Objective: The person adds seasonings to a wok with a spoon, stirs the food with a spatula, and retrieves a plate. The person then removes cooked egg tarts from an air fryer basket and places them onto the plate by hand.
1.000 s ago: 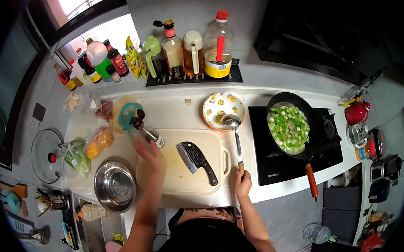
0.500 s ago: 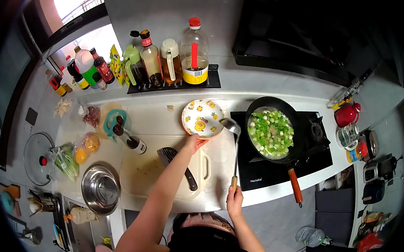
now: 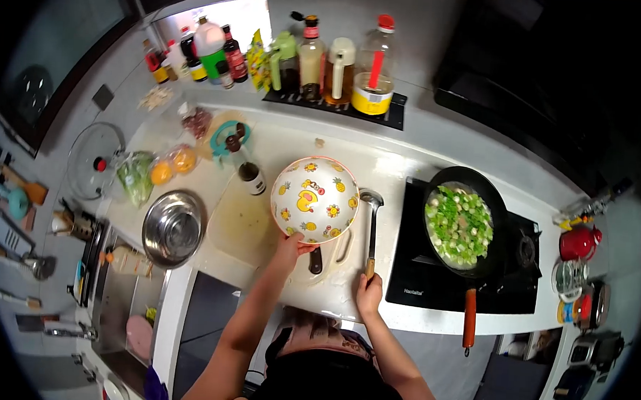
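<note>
My left hand (image 3: 292,252) grips the near rim of a white bowl (image 3: 333,201) printed with ducks and pineapples. The bowl is tipped so its inside faces me, and no food shows in it. It hides most of a cleaver, leaving the dark handle (image 3: 316,260) in sight on the cutting board (image 3: 243,221). My right hand (image 3: 368,295) is closed round the wooden handle of a metal ladle (image 3: 373,228). The ladle's head lies just right of the bowl. Farther right, a black frying pan (image 3: 495,209) of chopped greens with pale pieces (image 3: 458,225) stands on the stove.
The black gas stove (image 3: 431,294) has the pan's orange handle (image 3: 469,316) jutting toward me. Left stand a steel basin (image 3: 174,228), a dark bottle (image 3: 250,177), bagged oranges (image 3: 162,171) and leafy greens (image 3: 135,176). A rack (image 3: 325,107) of oil bottles lines the wall.
The view has swung left, so the counter sits farther right. The bowl has come nearer me, over the cleaver, and tipped up more. The ladle's head has moved away from the pan.
</note>
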{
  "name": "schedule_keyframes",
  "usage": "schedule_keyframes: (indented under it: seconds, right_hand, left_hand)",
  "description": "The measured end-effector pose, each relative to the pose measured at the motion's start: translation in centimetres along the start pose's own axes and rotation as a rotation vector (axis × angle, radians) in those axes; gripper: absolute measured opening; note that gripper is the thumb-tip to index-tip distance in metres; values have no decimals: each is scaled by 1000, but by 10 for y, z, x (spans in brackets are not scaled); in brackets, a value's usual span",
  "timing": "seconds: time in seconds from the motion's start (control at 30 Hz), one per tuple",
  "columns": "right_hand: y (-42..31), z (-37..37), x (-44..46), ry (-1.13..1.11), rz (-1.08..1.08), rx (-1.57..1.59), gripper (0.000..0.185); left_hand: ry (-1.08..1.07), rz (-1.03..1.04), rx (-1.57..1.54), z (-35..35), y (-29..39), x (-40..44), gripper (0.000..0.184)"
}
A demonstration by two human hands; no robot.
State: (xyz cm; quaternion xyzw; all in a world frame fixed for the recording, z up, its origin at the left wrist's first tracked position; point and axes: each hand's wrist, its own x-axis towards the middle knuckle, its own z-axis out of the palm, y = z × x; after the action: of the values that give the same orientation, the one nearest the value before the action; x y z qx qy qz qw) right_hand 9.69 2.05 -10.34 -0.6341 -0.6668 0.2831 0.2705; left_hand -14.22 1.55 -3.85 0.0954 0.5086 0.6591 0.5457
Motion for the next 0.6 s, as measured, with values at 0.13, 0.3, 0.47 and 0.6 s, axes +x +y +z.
schedule_keyframes:
  seconds: [0.13, 0.3, 0.47, 0.6]
  right_hand:
    - [-31, 0, -6, 340, -397, -210, 39]
    - [-122, 18, -2, -471, 14, 735, 49]
    - [-210, 76, -37, -1211, 54, 510, 35]
    - [-270, 154, -126, -1257, 68, 545, 35]
  left_hand:
    - [50, 72, -24, -31, -7, -29, 45]
    - [131, 103, -36, -97, -7, -66, 45]
    - [141, 77, 71, -205, 37, -150, 40]
    - [260, 91, 153, -308, 74, -212, 46]
